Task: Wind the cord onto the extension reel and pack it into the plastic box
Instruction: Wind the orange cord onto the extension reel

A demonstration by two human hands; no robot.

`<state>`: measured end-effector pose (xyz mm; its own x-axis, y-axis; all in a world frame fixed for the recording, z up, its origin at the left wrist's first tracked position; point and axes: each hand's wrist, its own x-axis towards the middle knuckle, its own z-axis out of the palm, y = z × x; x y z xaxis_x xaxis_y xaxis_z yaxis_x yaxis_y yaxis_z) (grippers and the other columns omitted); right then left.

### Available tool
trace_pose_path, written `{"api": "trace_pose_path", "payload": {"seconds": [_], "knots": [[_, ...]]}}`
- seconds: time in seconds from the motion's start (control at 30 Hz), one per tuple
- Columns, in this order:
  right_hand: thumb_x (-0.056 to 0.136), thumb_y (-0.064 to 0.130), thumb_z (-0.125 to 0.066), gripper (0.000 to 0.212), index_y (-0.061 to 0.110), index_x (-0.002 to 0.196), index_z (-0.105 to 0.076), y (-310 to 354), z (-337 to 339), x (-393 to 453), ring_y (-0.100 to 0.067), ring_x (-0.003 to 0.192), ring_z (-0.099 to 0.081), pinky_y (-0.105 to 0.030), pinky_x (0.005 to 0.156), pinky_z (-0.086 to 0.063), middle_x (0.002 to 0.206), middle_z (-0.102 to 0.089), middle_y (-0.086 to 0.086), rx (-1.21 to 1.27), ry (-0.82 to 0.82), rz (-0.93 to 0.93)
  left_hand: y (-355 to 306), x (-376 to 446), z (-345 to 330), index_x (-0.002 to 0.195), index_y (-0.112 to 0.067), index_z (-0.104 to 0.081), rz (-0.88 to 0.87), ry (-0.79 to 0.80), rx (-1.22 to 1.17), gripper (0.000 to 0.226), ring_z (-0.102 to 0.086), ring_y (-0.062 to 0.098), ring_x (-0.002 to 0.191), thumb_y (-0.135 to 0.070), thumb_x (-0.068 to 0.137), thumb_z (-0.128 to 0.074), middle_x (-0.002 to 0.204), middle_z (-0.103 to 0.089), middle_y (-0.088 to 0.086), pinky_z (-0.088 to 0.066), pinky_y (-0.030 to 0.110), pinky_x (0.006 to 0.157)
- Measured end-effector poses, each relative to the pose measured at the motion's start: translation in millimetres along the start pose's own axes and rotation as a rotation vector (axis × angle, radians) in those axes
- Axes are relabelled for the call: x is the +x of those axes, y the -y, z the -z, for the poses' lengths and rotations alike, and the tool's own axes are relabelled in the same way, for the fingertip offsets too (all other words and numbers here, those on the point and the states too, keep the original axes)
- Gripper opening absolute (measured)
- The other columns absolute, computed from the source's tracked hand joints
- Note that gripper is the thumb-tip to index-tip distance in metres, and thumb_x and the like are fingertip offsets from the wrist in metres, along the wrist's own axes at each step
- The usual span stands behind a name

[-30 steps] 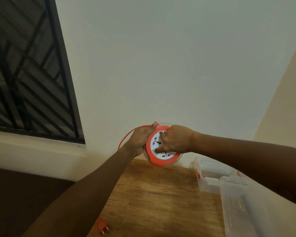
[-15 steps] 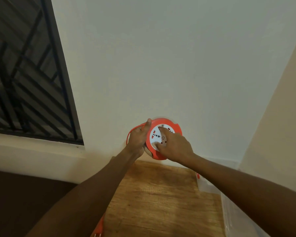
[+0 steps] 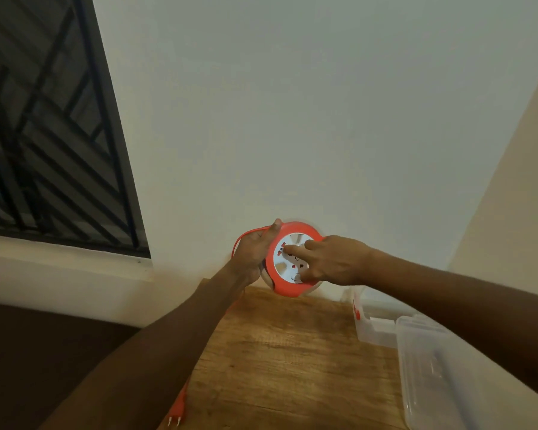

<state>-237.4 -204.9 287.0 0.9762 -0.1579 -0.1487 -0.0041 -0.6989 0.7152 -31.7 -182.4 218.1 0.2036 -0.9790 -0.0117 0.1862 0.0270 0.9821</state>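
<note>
My right fingers lie spread on the white face of the extension reel, index pressed in to crank it, while my left hand wraps its far-left rim, held up above the wooden table. Winding step: orange cord loops left and drops to the plug at the near table edge. Next I'd keep cranking, then set it in the plastic box at right.

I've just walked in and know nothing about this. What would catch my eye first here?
The bright orange extension reel, held up in front of the pale wall: the left hand grips its rim while the right hand presses fingers onto its white socket face. Next, the orange plug lying at the near edge of the wooden table, and the clear plastic box at right.
</note>
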Motion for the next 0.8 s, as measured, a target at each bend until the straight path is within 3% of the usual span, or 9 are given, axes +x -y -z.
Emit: {"api": "trace_pose_path", "payload": {"seconds": [0.23, 0.53, 0.7, 0.8], "knots": [[0.074, 0.021, -0.086, 0.073, 0.031, 0.136, -0.049, -20, 16, 3, -0.031, 0.108, -0.058, -0.039, 0.072, -0.060, 0.150, -0.039, -0.009, -0.103, 0.071, 0.225, 5, 6, 3, 0.109, -0.017, -0.075, 0.071, 0.103, 0.035, 0.060, -0.081, 0.026, 0.080, -0.063, 0.072, -0.070, 0.101, -0.083, 0.008, -0.065, 0.036, 0.064], [0.076, 0.029, -0.083, 0.091, 0.033, 0.150, -0.029, -20, 27, 13, -0.033, 0.107, -0.057, -0.038, 0.071, -0.058, 0.141, -0.039, -0.016, -0.094, 0.106, 0.135, 2, 8, 1, 0.114, -0.015, -0.074, 0.100, 0.134, 0.080, 0.044, -0.081, 0.027, 0.084, -0.053, 0.096, -0.062, 0.105, -0.082, 0.011, -0.065, 0.037, 0.068], [0.085, 0.026, -0.076, 0.077, 0.028, 0.149, -0.033, -8, 35, 21, -0.030, 0.104, -0.059, -0.034, 0.068, -0.054, 0.137, -0.044, -0.017, -0.153, 0.173, 0.125, -1, 5, -3, 0.105, -0.016, -0.076, 0.095, 0.129, 0.065, 0.043, -0.080, 0.023, 0.075, -0.055, 0.090, -0.066, 0.096, -0.083, 0.007, -0.064, 0.034, 0.063], [0.086, 0.027, -0.075, 0.067, 0.021, 0.144, -0.041, -3, 37, 24, -0.032, 0.103, -0.062, -0.040, 0.077, -0.059, 0.136, -0.045, -0.018, -0.185, 0.171, 0.146, 0, 5, -2, 0.102, -0.016, -0.078, 0.092, 0.148, 0.037, 0.038, -0.079, 0.023, 0.074, -0.051, 0.093, -0.066, 0.095, -0.082, 0.008, -0.064, 0.033, 0.062]]}}
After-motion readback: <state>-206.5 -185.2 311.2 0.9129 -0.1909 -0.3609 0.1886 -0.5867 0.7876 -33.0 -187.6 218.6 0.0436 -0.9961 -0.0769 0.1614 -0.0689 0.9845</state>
